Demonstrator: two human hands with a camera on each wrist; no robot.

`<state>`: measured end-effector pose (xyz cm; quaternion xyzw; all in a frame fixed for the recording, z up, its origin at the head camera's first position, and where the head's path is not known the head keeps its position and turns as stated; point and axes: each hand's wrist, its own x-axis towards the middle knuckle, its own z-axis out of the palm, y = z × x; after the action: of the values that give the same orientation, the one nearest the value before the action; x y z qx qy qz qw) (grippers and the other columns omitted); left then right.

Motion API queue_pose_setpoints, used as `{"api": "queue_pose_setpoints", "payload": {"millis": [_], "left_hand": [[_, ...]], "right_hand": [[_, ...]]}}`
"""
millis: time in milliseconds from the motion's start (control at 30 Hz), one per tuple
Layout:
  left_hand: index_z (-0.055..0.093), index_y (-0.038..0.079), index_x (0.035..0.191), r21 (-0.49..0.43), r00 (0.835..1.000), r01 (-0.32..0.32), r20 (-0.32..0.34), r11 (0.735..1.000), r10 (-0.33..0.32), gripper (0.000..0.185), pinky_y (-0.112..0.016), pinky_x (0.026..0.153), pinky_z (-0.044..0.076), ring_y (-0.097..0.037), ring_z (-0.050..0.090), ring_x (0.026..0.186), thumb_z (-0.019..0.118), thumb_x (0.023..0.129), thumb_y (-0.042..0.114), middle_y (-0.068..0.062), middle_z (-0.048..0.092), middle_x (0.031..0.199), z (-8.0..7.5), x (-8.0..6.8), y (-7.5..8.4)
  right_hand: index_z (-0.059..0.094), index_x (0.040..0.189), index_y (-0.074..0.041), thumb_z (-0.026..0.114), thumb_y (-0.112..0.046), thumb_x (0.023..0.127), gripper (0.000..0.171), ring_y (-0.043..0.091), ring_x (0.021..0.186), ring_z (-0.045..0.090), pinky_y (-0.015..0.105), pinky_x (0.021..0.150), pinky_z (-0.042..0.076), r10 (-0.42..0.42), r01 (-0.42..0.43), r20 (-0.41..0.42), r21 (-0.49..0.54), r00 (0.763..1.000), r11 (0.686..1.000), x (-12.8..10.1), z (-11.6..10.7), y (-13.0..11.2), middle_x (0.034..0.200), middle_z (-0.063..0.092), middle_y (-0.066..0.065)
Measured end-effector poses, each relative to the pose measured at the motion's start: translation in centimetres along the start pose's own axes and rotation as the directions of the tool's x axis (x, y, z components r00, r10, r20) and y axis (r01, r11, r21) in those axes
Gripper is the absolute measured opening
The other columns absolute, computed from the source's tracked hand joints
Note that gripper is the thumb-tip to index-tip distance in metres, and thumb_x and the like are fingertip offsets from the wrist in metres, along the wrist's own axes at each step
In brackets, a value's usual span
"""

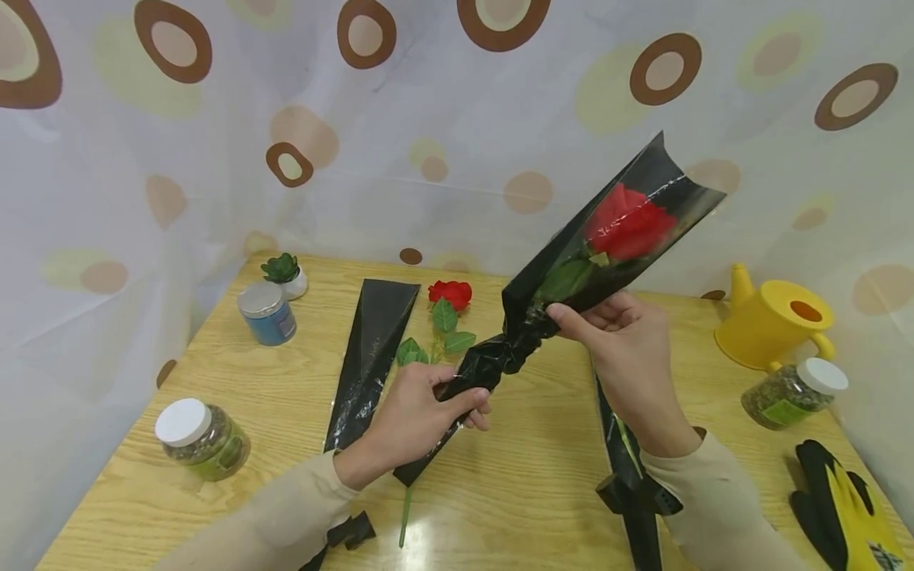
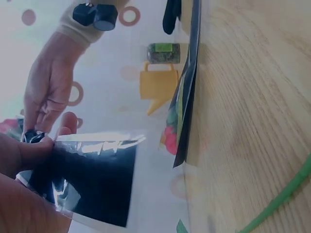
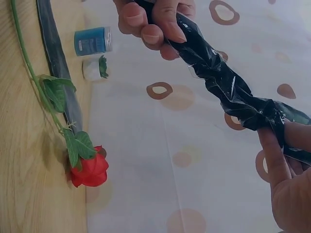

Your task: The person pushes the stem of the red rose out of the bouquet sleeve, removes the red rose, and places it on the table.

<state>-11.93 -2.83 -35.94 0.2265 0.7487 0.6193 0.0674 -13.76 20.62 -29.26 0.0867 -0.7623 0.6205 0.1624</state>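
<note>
A red rose (image 1: 628,226) sits in a black flower sleeve (image 1: 517,349) with a clear front, held slanting above the table. My left hand (image 1: 421,408) grips the sleeve's lower part, its thumb on top. Higher up, my right hand (image 1: 635,369) pinches the sleeve just below the bloom. Between the hands the sleeve is crumpled and twisted, also in the right wrist view (image 3: 228,82). The lower end of the sleeve (image 2: 97,179) hangs flat past my left hand in the left wrist view. The rose's stem is hidden inside.
On the table lie a loose rose (image 1: 451,295), a flat black sleeve (image 1: 371,349) and another sleeve holding a flower (image 2: 187,97) under my right forearm. Jars (image 1: 203,440) (image 1: 793,392), a blue tin (image 1: 266,313), a small plant (image 1: 284,274), a yellow watering can (image 1: 774,321) and gloves (image 1: 846,507) stand around.
</note>
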Motion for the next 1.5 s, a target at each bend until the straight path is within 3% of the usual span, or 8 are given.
{"api": "queue_pose_setpoints", "payload": {"millis": [167, 400, 767, 1000, 1133, 1233, 1367, 1500], "left_hand": [[0.075, 0.002, 0.092, -0.026, 0.999, -0.035, 0.0, 0.999, 0.035, 0.013, -0.034, 0.067, 0.056, -0.017, 0.07, 0.069, 0.069, 0.094, 0.013, -0.001, 0.072, 0.074, 0.0, 0.3, 0.3], [0.075, 0.003, 0.095, -0.046, 0.997, -0.078, -0.008, 0.996, 0.077, 0.01, -0.038, 0.066, 0.057, -0.017, 0.07, 0.067, 0.069, 0.094, 0.011, 0.0, 0.072, 0.075, 0.0, 0.7, 0.8], [0.074, 0.003, 0.095, -0.093, 0.998, -0.058, 0.005, 0.994, 0.059, 0.012, -0.032, 0.07, 0.056, -0.014, 0.069, 0.068, 0.071, 0.092, 0.014, 0.001, 0.071, 0.075, 0.1, 0.7, 0.8], [0.075, 0.008, 0.084, -0.048, 1.0, 0.006, 0.031, 0.999, -0.005, 0.017, -0.02, 0.049, 0.028, -0.01, 0.068, 0.07, 0.075, 0.09, 0.025, 0.006, 0.073, 0.075, -0.2, -0.1, 0.4], [0.069, 0.009, 0.071, 0.0, 1.0, 0.006, 0.011, 1.0, -0.006, 0.027, -0.023, 0.047, 0.021, -0.004, 0.048, 0.052, 0.076, 0.088, 0.028, 0.007, 0.071, 0.072, -0.3, -0.3, 0.2], [0.058, 0.009, 0.061, 0.042, 1.0, 0.002, -0.001, 0.999, -0.002, 0.04, -0.022, 0.048, 0.022, -0.006, 0.038, 0.05, 0.077, 0.088, 0.032, 0.01, 0.07, 0.07, -0.2, -0.4, 0.3], [0.072, 0.007, 0.079, -0.071, 0.999, 0.022, 0.051, 0.997, -0.018, 0.022, -0.02, 0.055, 0.042, -0.016, 0.068, 0.068, 0.075, 0.09, 0.026, 0.005, 0.074, 0.077, 0.1, -0.4, 0.4], [0.071, 0.007, 0.079, -0.109, 0.998, 0.05, 0.051, 0.993, -0.044, 0.02, -0.024, 0.065, 0.051, -0.016, 0.07, 0.07, 0.075, 0.09, 0.023, 0.003, 0.071, 0.072, 0.1, -0.5, 0.1]], "right_hand": [[0.072, 0.097, 0.004, 0.083, -0.019, 0.083, 0.029, 0.021, 0.07, 0.069, 0.026, 0.071, 0.055, 0.025, -0.021, 0.05, -0.093, 0.998, 0.995, -0.1, 0.2, -0.1, 0.08, 0.072, 0.011], [0.076, 0.081, -0.005, 0.083, -0.027, 0.082, 0.024, 0.011, 0.049, 0.036, 0.028, 0.049, 0.033, 0.032, -0.002, 0.148, -0.2, 0.988, 0.98, -0.6, 0.9, 0.4, 0.06, 0.065, 0.003], [0.077, 0.089, 0.0, 0.084, -0.023, 0.082, 0.025, 0.013, 0.058, 0.057, 0.027, 0.055, 0.045, 0.067, -0.043, 0.148, -0.155, 0.987, 0.987, -0.7, 1.1, 1.0, 0.075, 0.073, 0.006], [0.074, 0.089, 0.005, 0.083, -0.01, 0.082, 0.019, 0.017, 0.061, 0.063, 0.026, 0.069, 0.053, 0.077, -0.076, 0.112, -0.02, 0.991, 0.997, 0.1, -0.4, 0.0, 0.075, 0.072, 0.011], [0.074, 0.093, 0.004, 0.082, -0.004, 0.081, 0.016, 0.021, 0.071, 0.069, 0.028, 0.076, 0.054, 0.049, -0.055, 0.107, 0.053, 0.993, 0.997, 0.4, -0.5, -0.3, 0.081, 0.074, 0.009], [0.074, 0.098, 0.004, 0.081, 0.0, 0.081, 0.019, 0.022, 0.076, 0.072, 0.029, 0.079, 0.055, 0.057, -0.069, 0.093, 0.13, 0.994, 0.989, 0.3, -0.4, -0.3, 0.086, 0.074, 0.009], [0.072, 0.102, 0.005, 0.081, 0.001, 0.081, 0.023, 0.024, 0.077, 0.072, 0.03, 0.082, 0.054, 0.071, -0.079, 0.049, 0.175, 0.996, 0.981, 0.1, -0.1, -0.2, 0.089, 0.074, 0.01], [0.071, 0.093, 0.007, 0.083, -0.005, 0.08, 0.021, 0.024, 0.074, 0.072, 0.029, 0.083, 0.053, 0.099, -0.099, 0.006, 0.166, 0.995, 0.981, 0.0, 0.0, -0.2, 0.079, 0.072, 0.01]]}}
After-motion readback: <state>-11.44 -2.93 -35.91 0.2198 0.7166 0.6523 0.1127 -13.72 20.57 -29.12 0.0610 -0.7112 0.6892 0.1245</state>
